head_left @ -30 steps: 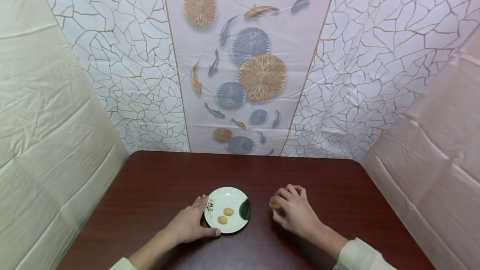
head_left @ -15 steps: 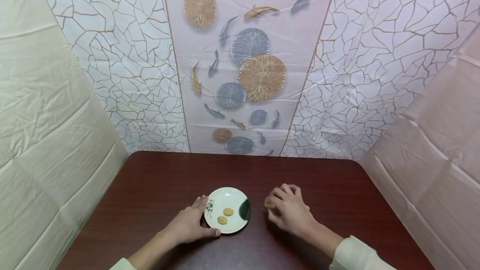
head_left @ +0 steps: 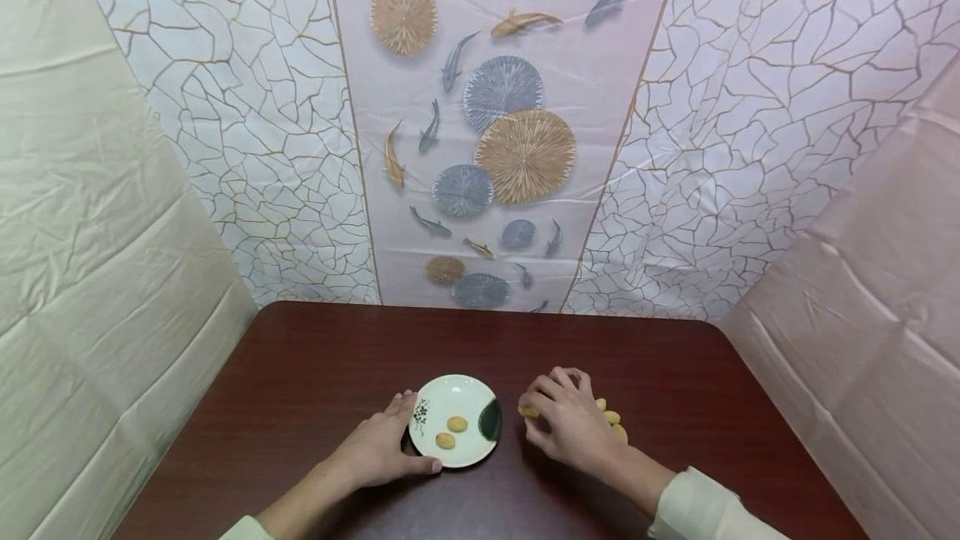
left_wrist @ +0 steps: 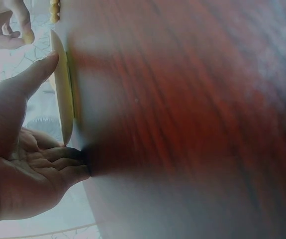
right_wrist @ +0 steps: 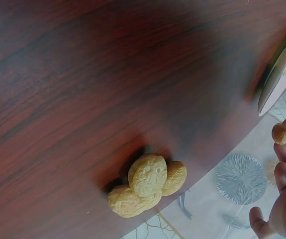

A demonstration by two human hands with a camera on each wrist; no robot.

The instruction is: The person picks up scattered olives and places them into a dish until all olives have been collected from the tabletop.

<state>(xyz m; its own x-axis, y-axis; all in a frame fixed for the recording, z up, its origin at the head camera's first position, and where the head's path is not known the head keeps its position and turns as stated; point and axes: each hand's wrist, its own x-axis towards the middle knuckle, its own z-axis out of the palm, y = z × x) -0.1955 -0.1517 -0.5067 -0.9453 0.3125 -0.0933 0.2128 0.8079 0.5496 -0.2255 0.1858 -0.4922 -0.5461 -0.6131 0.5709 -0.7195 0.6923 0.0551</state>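
A small white plate (head_left: 456,394) with a dark green patch and a dark sprig print stands on the table. Two small oval golden-brown biscuits (head_left: 457,423) lie on it. My left hand (head_left: 377,447) holds the plate's left side, thumb at the near rim and fingers along the far-left rim. To the right of the plate, my right hand (head_left: 572,423) pinches another golden-brown biscuit (right_wrist: 281,134) between thumb and fingertips, raised above the table in the right wrist view. Behind that hand sits a little heap of several biscuits (right_wrist: 147,175), wrinkled on the surface and partly hidden in the head view.
The dark red-brown wooden table (head_left: 330,357) has a patterned cloth backdrop (head_left: 457,223) along its far edge. Plain pale cloth screens (head_left: 847,298) flank it left and right.
My right hand has moved left toward the plate with the biscuit between its fingers, bringing the heap behind it into view. My left hand and the plate have stayed put.
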